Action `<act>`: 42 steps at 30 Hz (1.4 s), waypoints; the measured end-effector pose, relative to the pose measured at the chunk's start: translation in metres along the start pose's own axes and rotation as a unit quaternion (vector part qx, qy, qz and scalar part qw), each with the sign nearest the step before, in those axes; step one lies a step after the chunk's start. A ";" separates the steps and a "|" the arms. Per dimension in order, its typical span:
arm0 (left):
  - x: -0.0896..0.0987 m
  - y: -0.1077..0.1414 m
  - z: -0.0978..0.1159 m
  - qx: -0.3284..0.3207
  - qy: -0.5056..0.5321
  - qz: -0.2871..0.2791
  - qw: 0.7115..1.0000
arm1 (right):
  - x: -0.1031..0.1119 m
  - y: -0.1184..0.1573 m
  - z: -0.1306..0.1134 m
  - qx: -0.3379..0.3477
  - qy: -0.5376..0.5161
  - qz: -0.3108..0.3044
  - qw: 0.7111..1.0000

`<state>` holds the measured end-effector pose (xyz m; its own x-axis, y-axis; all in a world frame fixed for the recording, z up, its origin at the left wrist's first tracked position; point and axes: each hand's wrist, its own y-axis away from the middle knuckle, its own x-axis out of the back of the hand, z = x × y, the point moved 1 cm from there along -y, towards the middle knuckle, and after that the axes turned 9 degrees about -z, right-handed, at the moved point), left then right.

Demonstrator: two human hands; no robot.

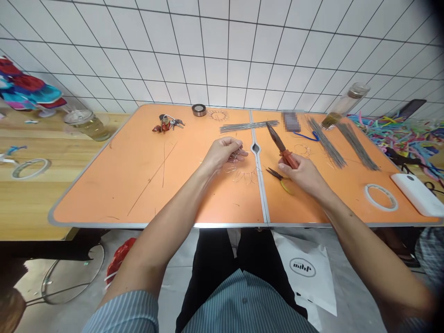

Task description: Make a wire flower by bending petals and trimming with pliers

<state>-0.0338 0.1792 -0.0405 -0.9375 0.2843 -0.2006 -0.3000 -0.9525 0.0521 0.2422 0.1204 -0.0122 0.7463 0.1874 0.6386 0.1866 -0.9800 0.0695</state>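
My left hand [225, 152] is closed on thin bent wire near the middle of the orange table [194, 199]. Just below it on the tabletop lies a wavy wire ring [245, 175]. My right hand [303, 173] grips the red handles of the pliers [282, 148], whose dark jaws point up and to the left. Small black pliers [274, 173] with a yellow handle rest beside my right hand. Beyond both hands is a bundle of straight wires [243, 126]. Another wavy wire ring [303, 150] is right of the pliers.
Keys [168, 123] and a tape roll [199, 110] sit at the back. Two wire bundles [326, 142], a glass bottle [343, 106], a white tape ring [380, 197] and a white device [416, 194] are to the right. A lidded cup [88, 125] stands left.
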 end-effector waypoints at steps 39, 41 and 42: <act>0.030 -0.009 0.022 0.043 -0.027 0.035 0.998 | 0.026 -0.045 0.003 0.079 0.257 -0.178 0.947; 0.029 -0.007 0.025 0.038 -0.031 0.031 0.998 | 0.028 -0.040 -0.003 0.091 0.296 -0.172 0.935; 0.029 -0.007 0.026 0.036 -0.034 0.029 0.998 | 0.029 -0.038 -0.005 0.096 0.313 -0.168 0.930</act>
<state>-0.0632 0.1967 -0.0213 -0.9627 0.2375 -0.1294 -0.2542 -0.9580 0.1330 0.2538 0.1624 0.0075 0.1185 0.3449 0.9311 0.4978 -0.8320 0.2448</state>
